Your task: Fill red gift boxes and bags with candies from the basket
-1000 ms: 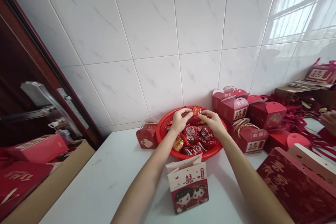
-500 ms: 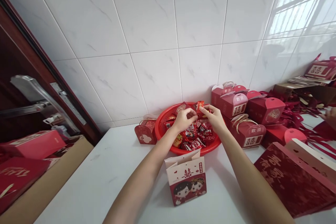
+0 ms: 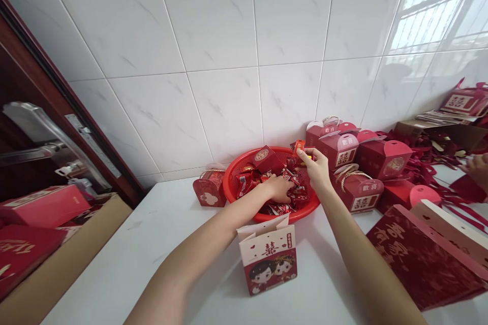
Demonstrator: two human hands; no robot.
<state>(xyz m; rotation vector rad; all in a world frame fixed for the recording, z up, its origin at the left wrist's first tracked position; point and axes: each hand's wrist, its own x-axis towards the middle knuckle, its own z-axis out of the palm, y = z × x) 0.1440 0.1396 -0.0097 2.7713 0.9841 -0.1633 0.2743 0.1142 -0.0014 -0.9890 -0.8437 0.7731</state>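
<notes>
A red plastic basket (image 3: pixel 230 194) holds many wrapped candies (image 3: pixel 280 208), mostly in red wrappers. My left hand (image 3: pixel 281 189) reaches down among them, fingers apart and touching the pile, their tips partly hidden. Above the basket's right side, my right hand (image 3: pixel 316 165) pinches a small orange-red wrapped candy (image 3: pixel 300 146) between thumb and fingers; whether more lies in the palm is hidden. In front of the basket stands an upright red and cream paper gift box (image 3: pixel 269 259) with two cartoon figures, its top open. A dark red small box (image 3: pixel 266 160) lies inside the basket.
Folded red candy boxes (image 3: pixel 360 190), some with rope handles, crowd the right. One more box (image 3: pixel 209 188) stands left of the basket. Large red bags (image 3: pixel 423 259) lie at front right. A cardboard carton (image 3: pixel 87 244) is at left. Another person's hand (image 3: pixel 476 167) shows at the right edge.
My left hand has gone from near the right hand down into the candies. My right hand has shifted slightly right, still pinching the orange-red candy.
</notes>
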